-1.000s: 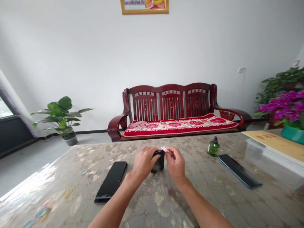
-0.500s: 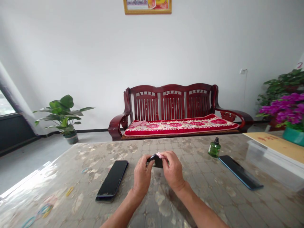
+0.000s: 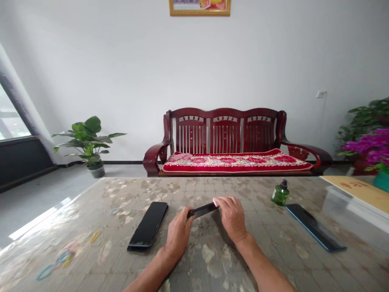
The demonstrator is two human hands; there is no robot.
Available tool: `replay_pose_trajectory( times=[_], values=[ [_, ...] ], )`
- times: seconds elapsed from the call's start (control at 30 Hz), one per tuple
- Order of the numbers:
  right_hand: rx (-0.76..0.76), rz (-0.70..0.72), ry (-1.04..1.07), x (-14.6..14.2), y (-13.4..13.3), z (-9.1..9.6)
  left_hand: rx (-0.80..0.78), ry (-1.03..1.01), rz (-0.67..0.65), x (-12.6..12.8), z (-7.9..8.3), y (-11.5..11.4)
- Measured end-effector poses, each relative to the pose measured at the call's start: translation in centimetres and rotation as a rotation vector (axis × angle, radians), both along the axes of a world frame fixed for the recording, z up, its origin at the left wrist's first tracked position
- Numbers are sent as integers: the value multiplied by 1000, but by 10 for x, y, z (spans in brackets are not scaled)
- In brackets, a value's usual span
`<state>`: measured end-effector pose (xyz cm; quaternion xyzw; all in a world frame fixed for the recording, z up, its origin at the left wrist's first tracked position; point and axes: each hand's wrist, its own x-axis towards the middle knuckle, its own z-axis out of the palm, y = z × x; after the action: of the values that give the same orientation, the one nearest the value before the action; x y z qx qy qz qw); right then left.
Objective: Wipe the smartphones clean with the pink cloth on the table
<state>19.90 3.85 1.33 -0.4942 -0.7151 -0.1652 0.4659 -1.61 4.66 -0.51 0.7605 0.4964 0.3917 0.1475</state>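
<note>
The left hand (image 3: 180,234) and right hand (image 3: 233,215) reach out over the tabletop (image 3: 212,263) and hold a phone (image 3: 203,210) between them, just above the surface, its right end tilted a little higher. The left fingers (image 3: 185,214) pinch the phone's near end. The right fingers (image 3: 223,201) curl over its far end, with a pink speck (image 3: 214,201) at their tips that is too small to identify. As I judge it, this hold works best with both grips on the edges, not the glass, and with the phone kept low so that a slip costs little.

A black phone (image 3: 148,229) lies to the left, and a blue-edged phone (image 3: 314,232) lies well apart on the right. A green bottle (image 3: 280,194) stands beyond them, and a bench (image 3: 234,140) stands behind the table.

Half a second ago the hands sat closer together and the phone showed as a short dark lump between them. Now it is turned flatter and shows its thin edge, and the hands are drawn apart to its ends. The pink bit showed larger above the phone then. The two lying phones and the bottle keep their places.
</note>
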Motion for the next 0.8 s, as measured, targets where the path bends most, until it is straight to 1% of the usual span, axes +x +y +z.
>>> replay_pose_trajectory(
  times=[0.07,0.17,0.27,0.33,0.43,0.57,0.63,0.7,0.8],
  values=[
    [0,16,-10,-6,-2,0,-43,4,-3,1,-5,-1],
    [3,102,-48,-22,-6,-1,-89,18,-23,4,-10,-1],
    [27,197,-96,-35,-10,-3,-107,13,-61,5,-11,-1],
    [36,224,-119,-37,-11,-2,-114,18,-70,4,-9,-1],
    [27,186,-123,-24,-9,-2,-144,66,-44,3,-7,1],
    [48,59,-89,5,-1,-4,-192,132,4,4,-3,3],
    [62,18,-76,12,2,-6,-209,155,23,5,-2,4],
    [59,10,-69,10,3,-7,-214,173,35,6,-1,4],
    [40,56,-70,-7,0,-6,-191,187,34,7,-1,4]
  ],
)
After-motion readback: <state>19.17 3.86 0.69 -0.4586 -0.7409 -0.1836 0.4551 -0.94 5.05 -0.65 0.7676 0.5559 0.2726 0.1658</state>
